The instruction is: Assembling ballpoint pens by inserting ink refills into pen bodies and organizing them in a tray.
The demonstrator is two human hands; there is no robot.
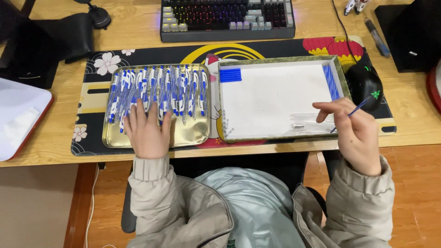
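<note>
Pens (pixel 158 94) in tray (pixel 193 135) left of box (pixel 280 98).

Landmark: white-lined tray (pixel 275 98) on the patterned desk mat (pixel 92 138).
Left hand (pixel 147 131): lies flat, fingers spread, on the blue-and-white pens (pixel 158 92) in the gold tray (pixel 188 135), just left of the white-lined tray.
Right hand (pixel 353 133): at the white-lined tray's near right corner, pinching a thin blue refill (pixel 358 109).
Inside the tray: blue caps (pixel 230 75) far left, blue refills (pixel 330 81) along the right wall, clear barrels (pixel 305 120) near front.
Beyond it: keyboard (pixel 227 18).
Right of it: black mouse (pixel 365 82).
</note>
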